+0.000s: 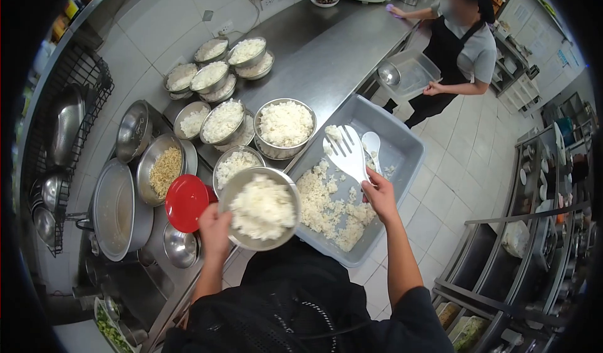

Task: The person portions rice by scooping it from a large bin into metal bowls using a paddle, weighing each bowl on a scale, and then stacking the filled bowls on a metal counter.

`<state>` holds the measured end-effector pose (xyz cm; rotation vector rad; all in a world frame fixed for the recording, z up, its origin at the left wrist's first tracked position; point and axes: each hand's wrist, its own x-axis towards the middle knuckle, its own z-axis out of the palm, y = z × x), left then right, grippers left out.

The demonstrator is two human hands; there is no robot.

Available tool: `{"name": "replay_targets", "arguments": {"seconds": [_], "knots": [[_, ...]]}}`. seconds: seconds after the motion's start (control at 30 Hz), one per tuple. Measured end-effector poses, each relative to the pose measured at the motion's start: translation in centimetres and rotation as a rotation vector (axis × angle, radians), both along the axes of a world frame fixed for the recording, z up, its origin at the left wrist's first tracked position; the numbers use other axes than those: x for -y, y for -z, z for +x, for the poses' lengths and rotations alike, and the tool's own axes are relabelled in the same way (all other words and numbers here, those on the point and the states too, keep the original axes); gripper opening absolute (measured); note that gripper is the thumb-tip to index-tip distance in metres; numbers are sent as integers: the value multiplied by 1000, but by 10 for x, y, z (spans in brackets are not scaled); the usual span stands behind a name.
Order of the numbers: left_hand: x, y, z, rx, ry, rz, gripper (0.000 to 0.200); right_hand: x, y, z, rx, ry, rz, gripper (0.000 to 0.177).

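Status: steel rice bowl [264,245] at frame centre, left hand [215,227] clamped on its rim. Right hand [380,196] closed around slotted paddle [347,152] above grey tub [408,149]. Best keep bowl level, tight to tub.

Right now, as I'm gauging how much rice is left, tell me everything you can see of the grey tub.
The grey tub is a rectangular, deep-walled bin, plastic by its look, set askew at the edge of the steel counter and jutting over the tiled floor; its support is hidden. Cooked rice covers the near half thinly, the far half is mostly bare. The right hand holds a white slotted paddle above it; a white spoon rests inside.
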<state>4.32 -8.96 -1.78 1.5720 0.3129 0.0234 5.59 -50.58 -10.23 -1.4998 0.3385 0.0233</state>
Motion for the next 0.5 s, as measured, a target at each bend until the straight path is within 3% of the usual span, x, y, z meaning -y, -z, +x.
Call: {"name": "replay_targets", "arguments": {"seconds": [0.03,0.07,0.13,0.17,0.23,0.27,0.33,0.37,0.43,0.5], "knots": [[24,-5,2,-27,41,48,14,-4,-24,-13,36,-20,-39,46],[30,23,8,2,89,137,11,-9,-43,-25,38,-32,-44,46],[52,57,19,4,88,310,12,-17,-75,-49,457,-99,-636,42],[60,63,22,-11,112,371,10,-23,-94,-60,452,-104,-641,42],[74,60,27,-22,142,423,8,-32,-121,-77,270,-33,-1060,40],[78,53,28,-14,155,395,11,-28,-112,-83,268,-33,-1066,40],[80,46,28,-5,147,378,15,-23,-79,-92,413,105,-735,35],[77,42,28,-20,155,342,15,-29,-69,-94,431,86,-713,35],[68,38,29,-57,146,235,17,-44,-48,-103,205,408,-74,40],[51,42,30,-98,132,144,14,-56,-23,-110,95,483,12,42]]}}
